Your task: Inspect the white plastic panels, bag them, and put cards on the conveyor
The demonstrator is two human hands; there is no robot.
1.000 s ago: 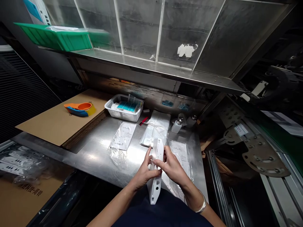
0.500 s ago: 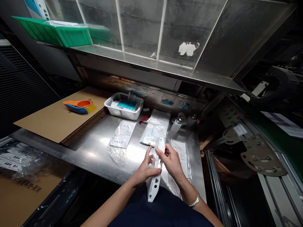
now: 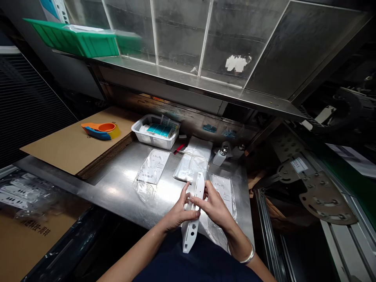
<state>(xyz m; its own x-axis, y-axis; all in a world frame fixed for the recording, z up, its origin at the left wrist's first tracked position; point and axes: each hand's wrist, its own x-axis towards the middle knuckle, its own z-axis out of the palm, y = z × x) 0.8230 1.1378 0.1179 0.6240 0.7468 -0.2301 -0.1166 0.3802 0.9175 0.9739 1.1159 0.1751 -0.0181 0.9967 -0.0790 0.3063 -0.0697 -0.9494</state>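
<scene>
A white plastic housing (image 3: 193, 231) with port cutouts along its narrow side is held on edge close to my body, in front of the steel bench. My left hand (image 3: 182, 211) grips it from the left, thumb lying across the cutout side. From the right, my right hand (image 3: 214, 203) closes on the upper half, its thumb pressed on the cutout side. Some of the right fingers are hidden behind the housing. Just beyond it lies a stack of clear plastic bags (image 3: 194, 156). Bagged printed sheets lie to the left (image 3: 154, 166) and right (image 3: 225, 192).
A white bin (image 3: 141, 135) with packets stands at the back, beside cardboard sheets (image 3: 58, 150) carrying an orange, blue and yellow tape dispenser (image 3: 102, 129). Dispenser bottles (image 3: 219, 157) and a red pen-like item (image 3: 179, 148) sit behind. Bagged white parts (image 3: 17, 192) lie lower left. A metal shelf (image 3: 176, 80) overhangs.
My right thumb has slid a little down and left along the housing's cutout side. My left hand keeps its hold. The whole view has shifted slightly.
</scene>
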